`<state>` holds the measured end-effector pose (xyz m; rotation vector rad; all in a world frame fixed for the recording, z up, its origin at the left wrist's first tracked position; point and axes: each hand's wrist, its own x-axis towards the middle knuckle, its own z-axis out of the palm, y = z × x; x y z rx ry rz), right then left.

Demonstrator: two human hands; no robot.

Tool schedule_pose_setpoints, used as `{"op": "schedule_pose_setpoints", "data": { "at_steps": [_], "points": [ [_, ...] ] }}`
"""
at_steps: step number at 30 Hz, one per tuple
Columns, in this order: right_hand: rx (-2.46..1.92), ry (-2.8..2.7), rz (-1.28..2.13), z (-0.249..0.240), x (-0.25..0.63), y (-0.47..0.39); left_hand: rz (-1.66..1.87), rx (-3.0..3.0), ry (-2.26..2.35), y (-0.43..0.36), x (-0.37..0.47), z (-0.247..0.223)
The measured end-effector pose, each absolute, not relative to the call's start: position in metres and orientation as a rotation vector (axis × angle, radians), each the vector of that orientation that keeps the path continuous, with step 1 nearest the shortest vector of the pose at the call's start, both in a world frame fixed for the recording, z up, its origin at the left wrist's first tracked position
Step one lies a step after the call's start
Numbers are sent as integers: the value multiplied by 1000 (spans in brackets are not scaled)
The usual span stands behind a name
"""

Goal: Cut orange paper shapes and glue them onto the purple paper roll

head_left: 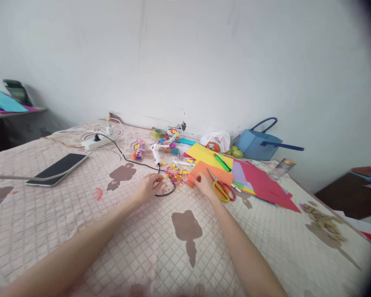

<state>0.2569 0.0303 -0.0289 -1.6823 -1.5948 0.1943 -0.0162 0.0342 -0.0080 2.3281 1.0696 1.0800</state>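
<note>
My left hand (149,187) is low over the cloth with its fingers curled, beside the black cord (167,194) of a white glue gun (156,154). What its fingertips hold, if anything, is too small to make out. Between the hands lies a heap of small coloured paper scraps (177,175). My right hand (205,184) pinches a small piece of orange paper (191,180) at the heap's right side. Directly beside that wrist, yellow-and-red-handled scissors (221,190) rest partly on a larger orange sheet (204,168).
A green cutter (222,162) lies on yellow paper (200,153), near red sheets (262,183). Behind stand a blue bag (256,144) and a jar (283,167). At left are a power strip (97,142) and a dark flat device (60,168) crossed by a cable.
</note>
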Motion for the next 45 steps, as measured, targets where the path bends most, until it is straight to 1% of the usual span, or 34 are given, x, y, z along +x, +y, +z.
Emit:
{"op": "schedule_pose_setpoints", "data": {
  "at_steps": [6, 11, 13, 15, 17, 20, 23, 26, 31, 33, 36, 41, 45],
  "points": [
    [-1517, -1583, 402, -7, 242, 1, 1064, 2131, 983, 23, -9, -2],
    [-1357, -1717, 603, -1, 190, -27, 905, 1927, 791, 13, 0, -2],
    [-1293, -1824, 691, -1, 182, -30, 843, 1845, 774, 13, 0, -4],
    [-1357, -1839, 616, -1, 190, -26, 806, 1782, 823, 15, -1, -6],
    [-1504, -1746, 399, -2, 209, -19, 765, 1769, 857, 17, -3, -7],
    [-1592, -1702, 282, -10, 237, -9, 704, 1896, 825, 18, -5, -5],
    [-1614, -1717, 267, -22, 245, -3, 750, 2074, 794, 17, -5, -4],
    [-1602, -1708, 282, -30, 242, 0, 804, 2107, 824, 17, -6, -4],
    [-1572, -1554, 345, -25, 245, 2, 807, 2120, 892, 19, -8, -2],
    [-1551, -1461, 405, -21, 247, 1, 814, 2113, 897, 19, -8, -1],
    [-1492, -1357, 592, -15, 242, -3, 826, 2081, 888, 17, -8, -1],
    [-1327, -1337, 982, -9, 206, -17, 819, 1895, 806, 12, -2, -5],
    [-1239, -1342, 1168, -4, 178, -27, 773, 1677, 776, 12, 1, -8]
  ]
}}
